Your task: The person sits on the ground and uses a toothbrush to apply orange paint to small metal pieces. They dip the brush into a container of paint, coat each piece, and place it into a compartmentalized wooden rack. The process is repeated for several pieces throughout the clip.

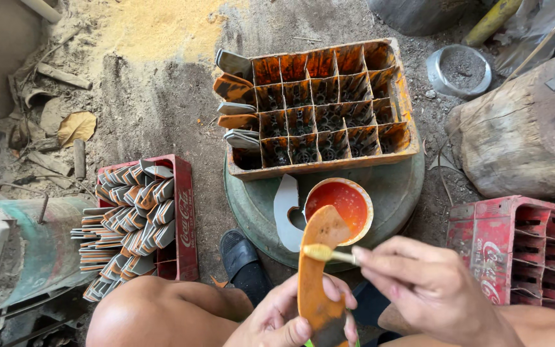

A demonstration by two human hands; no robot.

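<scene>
We take the bowl of orange paint [340, 204] on the round green stand [406, 186] as our landmark: the curved blade-shaped piece [319, 270] we are coating sits just below it, nearer to us, its rounded tip overlapping the bowl's lower rim in this view. We judge the piece to be thin, flat and stiff, light enough for one hand, and slippery where the wet orange covers it; the sensible place to grip is the dark, uncoated lower end, well away from the fresh paint. That is where our left hand [284, 318] has it, fingers curled closed around the base, thumb pressed across the front, holding the piece upright. Our right hand [419, 283], to the lower right of the bowl, is pinched shut on the handle of a small brush [330, 254], whose pale bristle head rests against the upper part of the piece. A bare grey blank of the same shape [285, 212] leans just left of the bowl on the stand. Beyond the bowl, touching the stand's far side, sits an orange-stained divided crate [329, 106] with coated pieces slotted along its left edge. Well to the left of the bowl a red crate [184, 218] holds many grey and orange pieces, and another red crate [521, 250] stands to the right
</scene>
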